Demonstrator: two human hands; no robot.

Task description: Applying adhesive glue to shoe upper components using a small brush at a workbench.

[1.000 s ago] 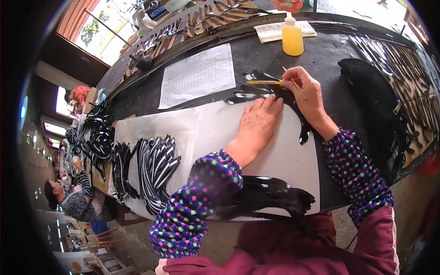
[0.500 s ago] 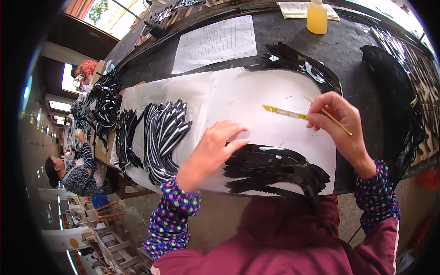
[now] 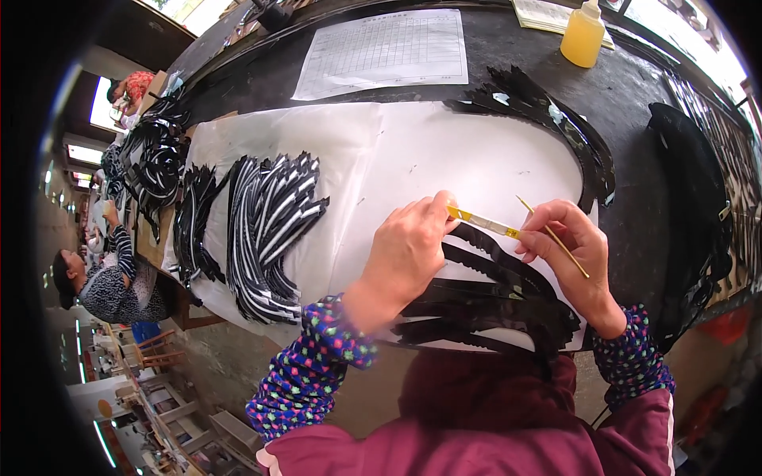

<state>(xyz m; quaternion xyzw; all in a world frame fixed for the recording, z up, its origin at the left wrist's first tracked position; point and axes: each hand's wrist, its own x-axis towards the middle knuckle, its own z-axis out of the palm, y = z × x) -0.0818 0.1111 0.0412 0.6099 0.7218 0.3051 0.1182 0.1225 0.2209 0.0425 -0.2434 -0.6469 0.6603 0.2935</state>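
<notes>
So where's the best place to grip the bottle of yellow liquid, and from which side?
Probably around the wide body of the bottle, coming from the side nearest the wearer. It stands upright, so that body gives a fuller hold than the narrow spout on top, and the stack of papers lies behind it, leaving the near side the easier approach.

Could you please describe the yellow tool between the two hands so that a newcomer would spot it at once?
Find the large white sheet on the dark table. Above its right half, the yellow tool spans from the left hand to the right hand. Unlike the thin stick also in that hand, it is thicker, with a pale middle section.
</notes>
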